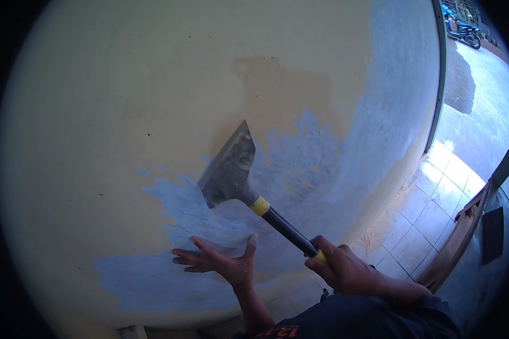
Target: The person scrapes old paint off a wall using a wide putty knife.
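My right hand (342, 268) is wrapped round the lower end of a long-handled scraper (288, 229), which has a black handle with yellow bands. Its wide grey blade (232, 169) points up and left in front of the wall (152, 113); whether the edge touches the wall I cannot tell. Below the blade, my left hand (226, 263) is open with fingers spread, close to the wall and holding nothing. Cream paint covers the upper and left wall, while ragged bluish-grey bare patches (305, 152) show across the middle, bottom and right.
Pale crumbs (370, 240) lie along the wall's foot on the tiled floor (418, 226). A wooden frame-like piece (458, 243) stands at the right. Beyond the wall's dark edge strip (440, 73), a motorcycle (465, 33) is parked on sunlit ground.
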Demonstrator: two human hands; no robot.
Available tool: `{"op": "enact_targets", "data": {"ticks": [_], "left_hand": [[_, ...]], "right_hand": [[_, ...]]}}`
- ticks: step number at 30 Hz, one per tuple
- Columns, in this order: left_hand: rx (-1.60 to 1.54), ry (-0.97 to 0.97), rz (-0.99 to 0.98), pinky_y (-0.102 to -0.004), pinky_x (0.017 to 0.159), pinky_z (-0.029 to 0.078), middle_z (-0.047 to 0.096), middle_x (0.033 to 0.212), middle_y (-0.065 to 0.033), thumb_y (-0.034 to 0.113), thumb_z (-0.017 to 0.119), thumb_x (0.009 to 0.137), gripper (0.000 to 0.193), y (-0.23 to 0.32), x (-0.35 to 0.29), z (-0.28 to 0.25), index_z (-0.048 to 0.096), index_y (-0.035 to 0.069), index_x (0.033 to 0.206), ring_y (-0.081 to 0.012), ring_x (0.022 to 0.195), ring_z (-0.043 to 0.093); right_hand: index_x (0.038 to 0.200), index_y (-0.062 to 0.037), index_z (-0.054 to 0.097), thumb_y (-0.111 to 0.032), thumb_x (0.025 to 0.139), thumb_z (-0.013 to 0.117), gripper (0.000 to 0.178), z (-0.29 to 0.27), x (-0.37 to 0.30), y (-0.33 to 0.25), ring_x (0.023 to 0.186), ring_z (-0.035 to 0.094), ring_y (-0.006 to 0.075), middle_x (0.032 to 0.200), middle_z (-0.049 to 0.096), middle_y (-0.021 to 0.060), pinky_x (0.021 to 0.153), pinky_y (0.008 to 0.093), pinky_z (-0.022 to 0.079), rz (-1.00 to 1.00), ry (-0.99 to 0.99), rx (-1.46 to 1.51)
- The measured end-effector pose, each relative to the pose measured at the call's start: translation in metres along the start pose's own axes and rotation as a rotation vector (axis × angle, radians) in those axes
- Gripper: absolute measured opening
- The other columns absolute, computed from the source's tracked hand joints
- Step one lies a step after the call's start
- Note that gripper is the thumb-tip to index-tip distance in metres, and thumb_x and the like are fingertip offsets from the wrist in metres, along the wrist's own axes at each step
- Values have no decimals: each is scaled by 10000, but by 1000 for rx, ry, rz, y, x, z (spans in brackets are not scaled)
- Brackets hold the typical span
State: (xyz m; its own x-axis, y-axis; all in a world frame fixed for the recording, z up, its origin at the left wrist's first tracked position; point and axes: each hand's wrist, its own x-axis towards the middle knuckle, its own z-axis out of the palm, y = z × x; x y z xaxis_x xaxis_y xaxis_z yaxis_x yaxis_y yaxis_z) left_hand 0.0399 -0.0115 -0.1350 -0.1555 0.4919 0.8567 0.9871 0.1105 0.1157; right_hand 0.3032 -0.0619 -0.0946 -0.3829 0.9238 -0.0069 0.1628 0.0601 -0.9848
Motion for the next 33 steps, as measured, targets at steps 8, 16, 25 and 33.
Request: {"op": "enact_targets", "data": {"ticks": [8, 16, 25, 33], "left_hand": [[-8, -20, 14, -751, 959, -72, -111, 1524, -268, 761, 701, 560, 1260, 0, -2, -3, 102, 185, 1507, -521, 1369, -153], [11, -27, 3, -763, 949, -58, -113, 1523, -269, 778, 678, 571, 1245, -2, -4, 0, 110, 186, 1507, -536, 1364, -141], [15, -58, 21, -762, 947, -73, -100, 1523, -272, 781, 654, 598, 1199, -8, -10, -10, 121, 209, 1507, -533, 1359, -165], [3, -59, 17, -765, 947, -78, -109, 1521, -272, 774, 653, 607, 1185, -5, -11, -11, 124, 211, 1505, -533, 1359, -164]], "right_hand": [[1081, -24, 442, -312, 958, 508, 320, 29, -16, 25, 623, 600, 417, 594, 555, 188, 575, 473, 430, 43, -49, 178], [1091, -24, 438, -315, 953, 521, 333, 24, -11, 39, 618, 595, 417, 556, 512, 186, 566, 445, 429, 28, 34, 126], [1078, -24, 431, -334, 951, 515, 345, 32, -18, 22, 692, 617, 438, 621, 568, 213, 616, 489, 450, 88, -4, 53], [1055, -36, 422, -288, 947, 528, 294, 32, -17, 5, 638, 588, 448, 581, 539, 204, 555, 486, 426, 57, -18, 52]]}}
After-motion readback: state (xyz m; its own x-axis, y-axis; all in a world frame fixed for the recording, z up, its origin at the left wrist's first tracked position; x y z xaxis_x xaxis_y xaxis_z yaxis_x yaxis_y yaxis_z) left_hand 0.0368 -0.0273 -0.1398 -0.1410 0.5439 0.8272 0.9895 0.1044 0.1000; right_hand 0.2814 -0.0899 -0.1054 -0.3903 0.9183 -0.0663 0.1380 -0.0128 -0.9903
